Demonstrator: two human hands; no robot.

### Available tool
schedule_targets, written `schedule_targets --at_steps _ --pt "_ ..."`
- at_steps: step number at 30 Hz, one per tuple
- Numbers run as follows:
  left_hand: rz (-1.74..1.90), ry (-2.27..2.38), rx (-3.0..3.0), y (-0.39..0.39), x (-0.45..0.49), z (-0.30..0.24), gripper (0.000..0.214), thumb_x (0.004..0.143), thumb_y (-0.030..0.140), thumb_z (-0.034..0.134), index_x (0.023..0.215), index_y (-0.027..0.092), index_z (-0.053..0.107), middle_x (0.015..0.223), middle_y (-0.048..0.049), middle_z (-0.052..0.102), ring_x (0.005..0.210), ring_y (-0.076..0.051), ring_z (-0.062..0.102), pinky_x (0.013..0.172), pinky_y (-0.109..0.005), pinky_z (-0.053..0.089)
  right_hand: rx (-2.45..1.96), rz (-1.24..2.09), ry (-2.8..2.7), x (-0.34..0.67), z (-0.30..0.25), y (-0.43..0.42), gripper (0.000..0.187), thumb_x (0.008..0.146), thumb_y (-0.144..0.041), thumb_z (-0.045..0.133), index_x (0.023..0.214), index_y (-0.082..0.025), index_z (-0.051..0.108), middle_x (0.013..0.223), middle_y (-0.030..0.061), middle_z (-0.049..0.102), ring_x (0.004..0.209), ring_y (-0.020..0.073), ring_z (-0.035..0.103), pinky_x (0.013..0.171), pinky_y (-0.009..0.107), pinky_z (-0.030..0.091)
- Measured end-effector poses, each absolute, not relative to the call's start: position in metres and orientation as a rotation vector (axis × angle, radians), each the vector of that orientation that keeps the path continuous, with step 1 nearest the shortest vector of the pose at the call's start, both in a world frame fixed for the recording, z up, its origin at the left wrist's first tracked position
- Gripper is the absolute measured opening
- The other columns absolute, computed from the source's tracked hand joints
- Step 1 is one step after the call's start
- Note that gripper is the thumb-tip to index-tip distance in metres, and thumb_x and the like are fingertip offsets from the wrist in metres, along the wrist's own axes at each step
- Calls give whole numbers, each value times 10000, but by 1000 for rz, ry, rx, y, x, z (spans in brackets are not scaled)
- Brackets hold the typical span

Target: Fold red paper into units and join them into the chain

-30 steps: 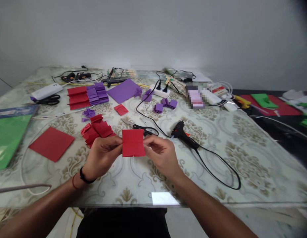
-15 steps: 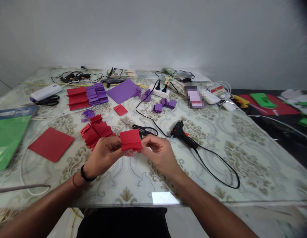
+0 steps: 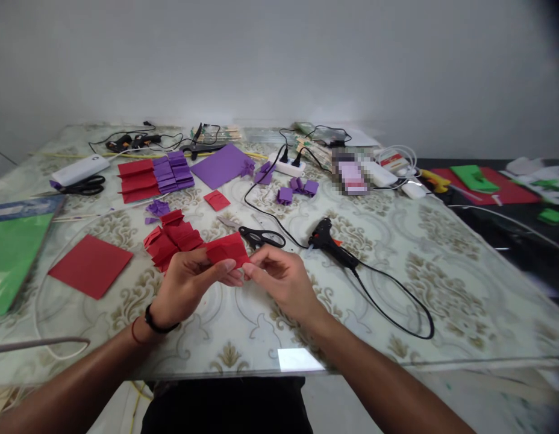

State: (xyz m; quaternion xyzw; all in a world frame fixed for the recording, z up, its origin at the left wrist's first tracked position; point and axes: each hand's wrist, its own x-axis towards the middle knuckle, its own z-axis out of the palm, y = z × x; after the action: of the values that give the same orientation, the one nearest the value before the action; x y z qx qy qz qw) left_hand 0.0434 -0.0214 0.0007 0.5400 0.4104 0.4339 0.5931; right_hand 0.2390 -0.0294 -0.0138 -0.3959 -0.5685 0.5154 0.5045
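Both hands hold one small folded red paper (image 3: pixel 226 249) just above the table, near its front edge. My left hand (image 3: pixel 189 283) pinches its left side with thumb on top. My right hand (image 3: pixel 279 280) pinches its right corner with fingertips. The paper is tilted almost flat, folded into a narrow strip. Just behind my left hand lies a pile of folded red pieces (image 3: pixel 171 238). Black scissors (image 3: pixel 260 237) lie right behind the paper.
A black glue gun (image 3: pixel 329 242) with a looping cord lies right of my hands. A red square sheet (image 3: pixel 90 265) and green sheet (image 3: pixel 12 253) lie at left. Purple and red folded stacks (image 3: pixel 155 175), a purple sheet (image 3: pixel 223 164), a power strip (image 3: pixel 288 166) and cables fill the back.
The red paper was held upright as an open square; it has since been folded down and tipped flat between both hands, which moved slightly closer together.
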Motion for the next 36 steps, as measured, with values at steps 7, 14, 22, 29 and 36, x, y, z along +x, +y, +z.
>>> schedule_targets --at_steps 7,14,22,29,36 --pt "1058 968 1273 -24 42 -3 161 910 301 794 822 178 848 783 -66 849 687 -237 819 681 -327 697 -963 1305 -1345 240 -13 -29 247 898 -414 775 785 -203 713 716 6 714 668 154 640 655 287 491" --pt "1010 965 1304 -20 41 -1 155 910 299 787 847 168 839 781 -56 836 710 -202 789 733 -300 663 -987 1212 -1422 240 -16 -28 179 929 -351 738 835 -198 738 776 19 733 722 159 653 703 293 502" --pt "965 985 1260 -17 43 -7 160 848 320 823 773 179 830 747 -45 802 719 -201 739 717 -313 626 -981 1189 -1340 240 -13 -26 269 918 -447 749 795 -209 718 678 -2 653 613 148 586 584 281 460" --pt "702 982 1308 -10 37 -6 214 886 367 788 927 157 808 833 -60 795 815 -218 757 744 -313 635 -1020 1097 -1430 250 -10 -23 221 954 -356 687 789 -210 702 701 0 643 609 141 567 578 276 456" --pt "662 1016 1580 0 12 -1 1152 553 330 1033 1526 305 418 1558 -185 502 1437 -391 523 1104 -534 534 -1042 1064 -1688 261 -6 -16 107 855 -171 679 750 -196 682 722 -6 660 649 134 591 558 232 444"
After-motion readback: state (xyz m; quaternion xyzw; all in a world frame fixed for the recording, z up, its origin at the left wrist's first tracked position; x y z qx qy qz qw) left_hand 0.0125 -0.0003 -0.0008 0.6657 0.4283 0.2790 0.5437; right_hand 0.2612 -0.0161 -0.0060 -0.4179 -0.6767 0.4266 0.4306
